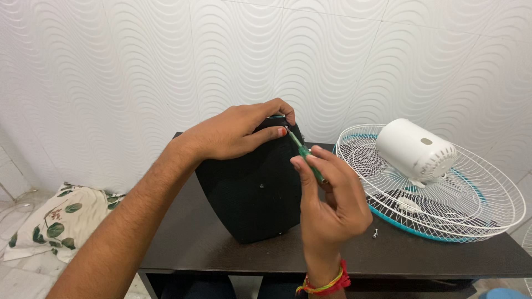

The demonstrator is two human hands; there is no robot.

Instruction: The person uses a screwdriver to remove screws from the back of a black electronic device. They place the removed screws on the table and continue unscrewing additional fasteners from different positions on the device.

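Green screwdriver [303, 150]: one, right hand [332, 199] fingers gripping; left hand [233, 133] clasps one black speaker [252, 194].

The speaker box [252, 194] stands upright near the tabletop's [194, 243] front edge, left of centre. Right of it, the fan guard [471, 205] lies flat with the motor housing [415, 149] on it. A small screw [375, 234] lies between them, near the front edge.
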